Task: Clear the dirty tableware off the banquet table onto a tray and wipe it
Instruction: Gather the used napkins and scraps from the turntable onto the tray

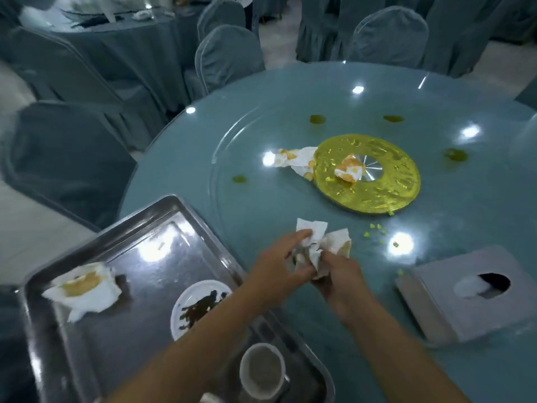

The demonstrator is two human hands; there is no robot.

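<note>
Both hands meet over the near part of the round glass-topped table (436, 91). My left hand (279, 263) and my right hand (340, 279) together clutch a crumpled, stained white napkin (319, 239). A steel tray (139, 228) lies at the table's near left edge, carrying a soiled napkin (84, 289), a dirty white plate (197, 303) and a cup (261, 370). On the glass turntable, one stained napkin (296, 159) lies beside the gold centre disc (386, 199) and another stained wad (348, 171) sits on it.
A grey tissue box (470, 292) stands at the near right. Greenish sauce spots (317, 119) and small green food bits (374, 228) dot the glass. Covered chairs (229, 59) ring the table, and another table (122, 21) stands at the far left.
</note>
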